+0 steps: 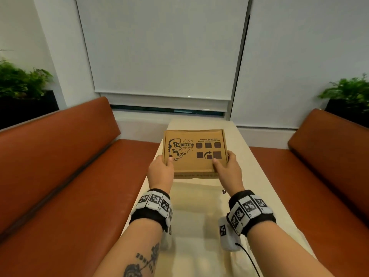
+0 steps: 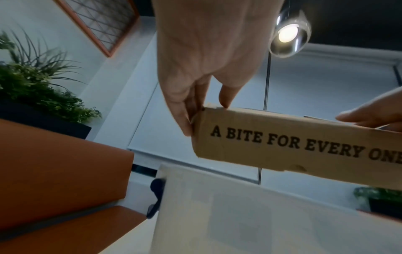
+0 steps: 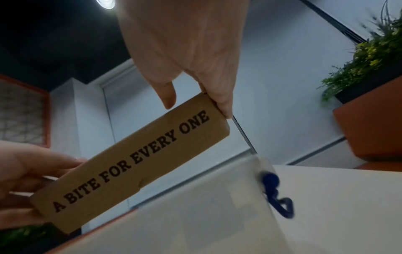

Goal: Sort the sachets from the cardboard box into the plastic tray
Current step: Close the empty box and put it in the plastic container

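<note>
A closed brown cardboard box printed "CBITE'S" is held level over the cream table, beyond the tray. My left hand grips its near left corner, thumb on the lid. My right hand grips the near right corner the same way. The left wrist view shows the left hand pinching the end of the box; the right wrist view shows the right hand on the other end of the box. The translucent plastic tray lies under my forearms. No sachets show.
Orange benches run along the table on the left and right. Potted plants stand behind them. White blinds cover the window ahead. The tray carries a blue latch on its side.
</note>
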Demonstrator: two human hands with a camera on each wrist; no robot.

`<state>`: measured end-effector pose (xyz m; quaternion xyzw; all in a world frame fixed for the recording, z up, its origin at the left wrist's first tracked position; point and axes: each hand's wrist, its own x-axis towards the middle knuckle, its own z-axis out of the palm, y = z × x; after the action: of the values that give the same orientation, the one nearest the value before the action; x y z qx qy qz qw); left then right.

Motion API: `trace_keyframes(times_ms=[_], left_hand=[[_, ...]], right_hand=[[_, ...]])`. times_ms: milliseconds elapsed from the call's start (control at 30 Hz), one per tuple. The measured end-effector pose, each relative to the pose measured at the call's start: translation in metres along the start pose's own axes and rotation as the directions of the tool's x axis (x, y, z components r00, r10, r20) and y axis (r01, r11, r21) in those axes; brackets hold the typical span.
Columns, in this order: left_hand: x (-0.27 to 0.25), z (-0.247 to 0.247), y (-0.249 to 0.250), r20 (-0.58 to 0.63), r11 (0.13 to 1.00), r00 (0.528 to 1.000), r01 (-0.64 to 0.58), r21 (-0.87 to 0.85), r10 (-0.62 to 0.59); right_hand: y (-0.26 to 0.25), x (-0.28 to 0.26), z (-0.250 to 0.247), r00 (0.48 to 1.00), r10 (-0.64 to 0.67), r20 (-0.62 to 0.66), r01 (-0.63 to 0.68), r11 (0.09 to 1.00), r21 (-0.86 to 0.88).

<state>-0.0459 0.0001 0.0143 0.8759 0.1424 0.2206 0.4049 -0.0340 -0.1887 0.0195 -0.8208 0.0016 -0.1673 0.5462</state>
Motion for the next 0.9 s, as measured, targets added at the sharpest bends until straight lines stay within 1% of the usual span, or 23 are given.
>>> trace_keyframes(times_ms=[100,200,267,300,333,400,433,567,600,667,700,900], left_hand=[[0.009,0.014,-0.006,0.043,0.999,0.999,0.015,0.045,-0.017],[0.014,0.023,-0.012,0.082,0.984,0.996,0.018,0.179,-0.033],[0.017,0.028,-0.015,0.124,0.961,0.99,0.028,0.273,-0.064],[0.019,0.03,-0.016,0.137,0.953,0.988,0.028,0.302,-0.073],[0.02,0.033,-0.017,0.145,0.948,0.986,0.029,0.318,-0.079],[0.024,0.037,-0.018,0.149,0.939,0.984,0.041,0.342,-0.097],[0.026,0.04,-0.019,0.147,0.934,0.984,0.043,0.354,-0.102],[0.024,0.05,-0.025,0.131,0.898,0.988,0.021,0.439,-0.087],[0.023,0.052,-0.028,0.121,0.865,0.99,0.003,0.502,-0.074],[0.021,0.055,-0.032,0.102,0.766,0.994,-0.026,0.642,-0.051],[0.021,0.056,-0.032,0.104,0.735,0.993,-0.031,0.677,-0.054],[0.03,0.06,-0.029,0.206,0.66,0.963,-0.04,0.75,-0.176]], right_hand=[[0.017,0.01,0.01,0.998,0.016,0.065,-0.009,0.994,-0.107],[0.034,0.015,0.02,0.985,0.043,0.167,0.001,0.966,-0.259],[0.039,0.016,0.025,0.979,0.093,0.18,-0.027,0.94,-0.339],[0.041,0.017,0.027,0.98,0.104,0.17,-0.027,0.913,-0.408],[0.041,0.017,0.029,0.982,0.106,0.158,-0.011,0.859,-0.511],[0.043,0.016,0.031,0.984,0.097,0.147,0.038,0.698,-0.715],[0.045,0.015,0.032,0.985,0.091,0.147,0.053,0.65,-0.758],[0.049,0.016,0.036,0.984,0.05,0.172,0.116,0.555,-0.824],[0.05,0.017,0.036,0.982,0.049,0.181,0.127,0.539,-0.833],[0.052,0.018,0.039,0.979,0.059,0.197,0.138,0.524,-0.841],[0.054,0.018,0.04,0.976,0.069,0.205,0.141,0.516,-0.845],[0.057,0.021,0.044,0.958,0.14,0.249,0.155,0.479,-0.864]])
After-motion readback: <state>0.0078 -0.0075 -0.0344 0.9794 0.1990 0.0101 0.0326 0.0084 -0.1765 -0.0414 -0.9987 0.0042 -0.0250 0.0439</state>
